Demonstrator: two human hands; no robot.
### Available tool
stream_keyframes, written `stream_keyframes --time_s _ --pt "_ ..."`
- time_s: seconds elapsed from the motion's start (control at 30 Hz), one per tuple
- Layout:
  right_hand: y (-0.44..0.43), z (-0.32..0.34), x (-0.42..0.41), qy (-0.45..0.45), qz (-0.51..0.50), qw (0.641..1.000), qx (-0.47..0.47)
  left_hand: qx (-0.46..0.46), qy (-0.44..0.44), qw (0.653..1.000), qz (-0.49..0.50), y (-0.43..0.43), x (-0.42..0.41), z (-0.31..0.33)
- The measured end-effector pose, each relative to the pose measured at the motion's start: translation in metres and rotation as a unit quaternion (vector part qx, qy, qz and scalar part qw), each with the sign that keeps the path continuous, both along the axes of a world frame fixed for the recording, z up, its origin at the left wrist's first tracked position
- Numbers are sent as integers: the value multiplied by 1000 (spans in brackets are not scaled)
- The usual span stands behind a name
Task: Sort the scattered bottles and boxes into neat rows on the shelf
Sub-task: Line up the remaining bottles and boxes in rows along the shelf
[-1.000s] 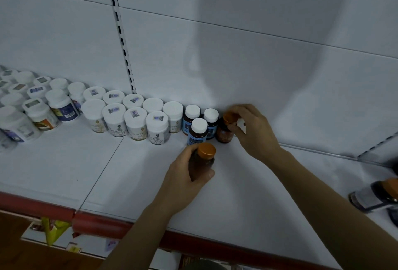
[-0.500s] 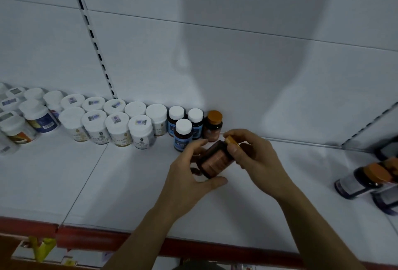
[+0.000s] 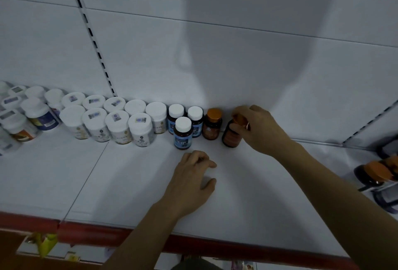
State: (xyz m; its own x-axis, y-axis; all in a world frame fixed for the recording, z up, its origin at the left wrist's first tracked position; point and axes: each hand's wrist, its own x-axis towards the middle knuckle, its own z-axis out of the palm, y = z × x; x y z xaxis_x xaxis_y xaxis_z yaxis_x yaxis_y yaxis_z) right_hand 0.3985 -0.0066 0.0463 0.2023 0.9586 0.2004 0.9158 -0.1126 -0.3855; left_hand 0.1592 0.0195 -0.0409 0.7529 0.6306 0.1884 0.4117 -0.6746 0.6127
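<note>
White panelled wall [image 3: 140,43], slotted upright [image 3: 90,32], broad shadow [image 3: 247,43], dim light

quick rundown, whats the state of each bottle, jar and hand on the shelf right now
right hand: grips the held amber bottle's cap
held amber bottle: cap on, slightly tilted, right of the row
orange-capped bottle: upright, closed, untouched
blue-label bottles: three, upright, white caps on
white jars: upright, lids on, two rows
left hand: loosely curled, holding nothing
far-right bottles: lying on their sides

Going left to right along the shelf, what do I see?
white jars, blue-label bottles, standing orange-capped brown bottle, brown bottle gripped by the right hand, orange-capped bottles lying down
</note>
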Motion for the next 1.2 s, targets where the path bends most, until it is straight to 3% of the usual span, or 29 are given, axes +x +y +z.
stream_keyframes --time_s 0.2,0.43,0.63,0.93,1.03,1.2 --pt "16 15 -3 -132 -61 985 -91 10 -1 1000 4 0 1 0" --pt "1 34 13 -120 -45 985 -113 16 -8 1000 6 0 0 -2" --pt "3 31 2 -67 54 989 -123 14 -13 1000 8 0 0 -3" --pt "5 0 -10 -23 -34 999 -10 31 3 999 23 -4 2 -7" --pt "-12 0 -10 41 -59 997 4 17 12 999 29 -4 2 -5" --pt "-96 -1 -1 110 -157 967 166 13 17 1000 20 -14 29 13"
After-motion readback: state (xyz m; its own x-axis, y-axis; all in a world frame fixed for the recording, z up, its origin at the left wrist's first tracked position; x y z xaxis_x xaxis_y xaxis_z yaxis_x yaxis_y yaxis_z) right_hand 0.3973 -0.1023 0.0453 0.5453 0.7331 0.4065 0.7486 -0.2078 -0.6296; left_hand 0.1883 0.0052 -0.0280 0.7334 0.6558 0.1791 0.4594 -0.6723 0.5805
